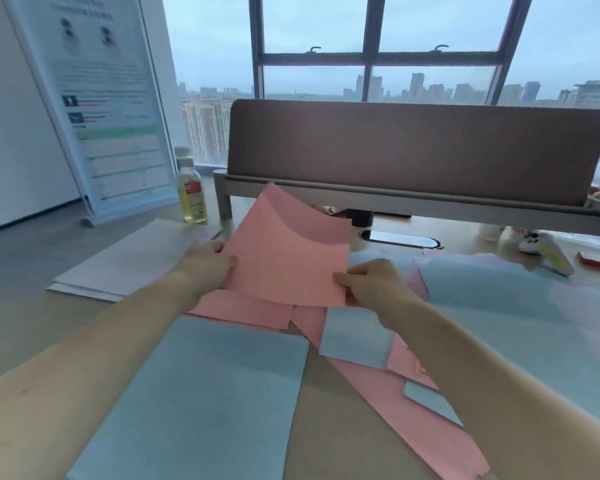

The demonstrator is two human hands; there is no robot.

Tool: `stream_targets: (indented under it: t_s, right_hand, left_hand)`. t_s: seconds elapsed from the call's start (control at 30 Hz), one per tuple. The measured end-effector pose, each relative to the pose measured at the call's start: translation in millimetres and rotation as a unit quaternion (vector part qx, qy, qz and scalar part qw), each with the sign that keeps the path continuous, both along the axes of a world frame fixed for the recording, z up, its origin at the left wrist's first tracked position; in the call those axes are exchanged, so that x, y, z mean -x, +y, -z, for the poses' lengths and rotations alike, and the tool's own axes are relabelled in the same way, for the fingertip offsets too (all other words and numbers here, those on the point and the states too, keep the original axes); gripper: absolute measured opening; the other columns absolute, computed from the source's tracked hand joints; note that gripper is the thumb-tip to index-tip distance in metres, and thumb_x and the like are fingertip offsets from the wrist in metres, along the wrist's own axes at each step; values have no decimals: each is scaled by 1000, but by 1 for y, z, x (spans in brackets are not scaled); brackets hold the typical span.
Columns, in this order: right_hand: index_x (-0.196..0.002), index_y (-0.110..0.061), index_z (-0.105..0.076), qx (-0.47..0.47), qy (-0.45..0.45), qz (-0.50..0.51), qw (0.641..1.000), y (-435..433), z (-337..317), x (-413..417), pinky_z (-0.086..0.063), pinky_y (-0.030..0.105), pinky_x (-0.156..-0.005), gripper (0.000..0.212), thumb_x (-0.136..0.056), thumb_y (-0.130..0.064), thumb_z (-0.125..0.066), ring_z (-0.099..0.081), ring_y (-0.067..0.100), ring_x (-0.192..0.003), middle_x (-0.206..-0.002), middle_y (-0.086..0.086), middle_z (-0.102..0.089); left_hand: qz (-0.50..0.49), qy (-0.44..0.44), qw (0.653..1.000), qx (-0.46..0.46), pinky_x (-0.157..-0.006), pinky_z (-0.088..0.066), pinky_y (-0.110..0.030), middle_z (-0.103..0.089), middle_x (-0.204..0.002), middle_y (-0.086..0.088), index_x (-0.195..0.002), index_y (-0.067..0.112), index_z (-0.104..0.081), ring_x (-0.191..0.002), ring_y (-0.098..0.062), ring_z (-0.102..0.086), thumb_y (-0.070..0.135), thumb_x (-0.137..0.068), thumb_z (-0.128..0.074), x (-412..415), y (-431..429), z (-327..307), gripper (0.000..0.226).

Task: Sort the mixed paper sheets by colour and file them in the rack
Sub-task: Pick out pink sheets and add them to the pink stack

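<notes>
Head view, centre of frame: left hand (210, 263) and right hand (371, 282) each pinching a lower corner of the pink sheets (291, 251), held above the desk. Likely light, floppy and slick, so best gripped at opposite edges. Blue sheets (201, 393) across the lower frame.

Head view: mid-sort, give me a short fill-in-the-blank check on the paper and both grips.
1. The left grip and right grip together hold the raised sheets, whose colour is ____.
2. The bottle stands to the ____ of the raised sheets.
3. The big sheet lying between the forearms, nearest the camera, is ____.
Missing words: pink; left; blue.
</notes>
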State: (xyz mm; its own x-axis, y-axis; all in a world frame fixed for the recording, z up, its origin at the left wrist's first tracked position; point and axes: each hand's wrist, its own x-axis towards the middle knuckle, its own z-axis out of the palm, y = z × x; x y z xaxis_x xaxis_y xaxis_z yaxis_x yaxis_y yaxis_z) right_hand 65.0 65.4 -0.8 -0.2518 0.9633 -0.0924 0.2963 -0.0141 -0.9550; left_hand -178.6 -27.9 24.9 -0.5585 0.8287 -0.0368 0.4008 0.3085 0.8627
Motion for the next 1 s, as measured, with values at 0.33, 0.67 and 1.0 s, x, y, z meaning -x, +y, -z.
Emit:
stream_targets:
  t_s: [0.33,0.67,1.0]
  right_hand:
    - [-77,-4,-78,-69,-147,-32,986,18,32,97,-60,44,-82,16,-82,-20,-78,-74,23,-73,-72,8,-76]
    - [-99,-8,-66,-206,-337,-40,918,17,33,92,-57,35,-81,41,-78,-42,-77,-69,22,-81,-85,8,-72]
    - [-94,-1,-72,-198,-282,-40,938,17,34,99,-59,40,-82,32,-76,-26,-79,-70,23,-84,-88,11,-74]
  left_hand:
    - [-8,137,988,71,-77,-46,-31,-68,-105,-14,-106,8,-69,-95,-31,-63,11,-95,-52,86,3,42,21]
    - [13,365,921,137,-112,-38,-39,-46,-143,-12,-142,18,-48,-135,-32,-41,37,-87,-66,91,13,65,61]
    - [46,395,902,166,-109,-41,-36,-59,-136,-13,-132,18,-60,-129,-32,-49,30,-95,-53,88,25,64,40]
